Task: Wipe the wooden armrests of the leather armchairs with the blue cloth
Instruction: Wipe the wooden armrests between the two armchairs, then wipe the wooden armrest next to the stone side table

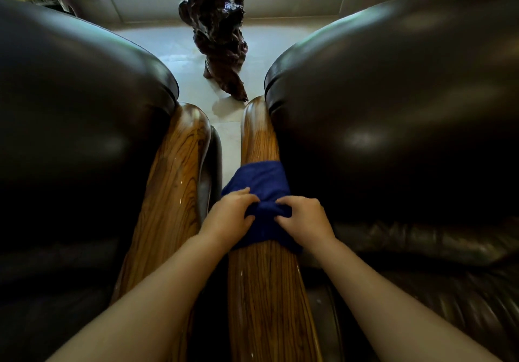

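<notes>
Two dark leather armchairs stand side by side, the left armchair [70, 114] and the right armchair [393, 108]. Between them run two glossy striped wooden armrests. The blue cloth [262, 187] is draped across the right chair's armrest [264, 291], about halfway along it. My left hand [229, 215] presses the cloth's left side, fingers curled into the fabric. My right hand [304, 218] pinches a fold on its right side. The left chair's armrest [174, 193] lies bare beside them.
A dark carved wooden sculpture [219, 33] stands on the pale tiled floor [174, 49] beyond the armrests' far ends, in front of a window. A narrow gap separates the two armrests.
</notes>
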Demonstrator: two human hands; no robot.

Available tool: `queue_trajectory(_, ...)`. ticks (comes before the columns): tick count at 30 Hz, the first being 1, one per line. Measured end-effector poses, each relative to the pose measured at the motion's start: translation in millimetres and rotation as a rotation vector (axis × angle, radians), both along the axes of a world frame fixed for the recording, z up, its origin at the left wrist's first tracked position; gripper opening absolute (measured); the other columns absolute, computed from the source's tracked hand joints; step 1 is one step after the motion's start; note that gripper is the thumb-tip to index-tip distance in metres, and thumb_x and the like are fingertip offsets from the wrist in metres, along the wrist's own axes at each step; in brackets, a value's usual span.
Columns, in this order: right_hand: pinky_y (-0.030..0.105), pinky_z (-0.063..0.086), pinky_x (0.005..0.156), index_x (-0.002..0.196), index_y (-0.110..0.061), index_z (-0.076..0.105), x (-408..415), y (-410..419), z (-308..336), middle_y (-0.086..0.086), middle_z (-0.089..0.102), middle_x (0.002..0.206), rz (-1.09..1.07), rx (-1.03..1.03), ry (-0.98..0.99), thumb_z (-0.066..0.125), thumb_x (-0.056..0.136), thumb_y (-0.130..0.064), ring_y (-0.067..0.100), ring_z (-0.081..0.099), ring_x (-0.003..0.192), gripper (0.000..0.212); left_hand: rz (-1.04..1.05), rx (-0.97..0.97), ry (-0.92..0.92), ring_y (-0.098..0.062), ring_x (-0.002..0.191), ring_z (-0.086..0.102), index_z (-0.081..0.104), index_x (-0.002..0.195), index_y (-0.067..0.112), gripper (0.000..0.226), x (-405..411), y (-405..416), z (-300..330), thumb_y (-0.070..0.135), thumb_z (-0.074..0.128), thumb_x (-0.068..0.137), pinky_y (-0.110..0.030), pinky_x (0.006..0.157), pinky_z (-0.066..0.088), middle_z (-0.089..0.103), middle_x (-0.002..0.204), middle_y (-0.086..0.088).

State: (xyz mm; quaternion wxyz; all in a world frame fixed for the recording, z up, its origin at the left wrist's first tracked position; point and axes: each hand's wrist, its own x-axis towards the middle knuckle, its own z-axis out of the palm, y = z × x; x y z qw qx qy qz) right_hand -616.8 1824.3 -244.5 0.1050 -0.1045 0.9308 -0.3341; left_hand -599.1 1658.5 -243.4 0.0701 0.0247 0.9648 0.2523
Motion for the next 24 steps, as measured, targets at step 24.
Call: queue_trajectory(24, 0.016, 0.049, 0.052, 0.077, -0.037, 0.067, 214, 188, 363, -0.003, 0.07, 0.078, 0.034, -0.196, -0.109, 0.075, 0.062, -0.02, 0.004, 0.065, 0.063, 0.023, -0.247, 0.285, -0.11, -0.006, 0.083, 0.064, 0.063, 0.087, 0.034, 0.028, 189, 128, 366, 0.011, 0.07, 0.073, -0.022, 0.071, 0.054, 0.068, 0.088, 0.007)
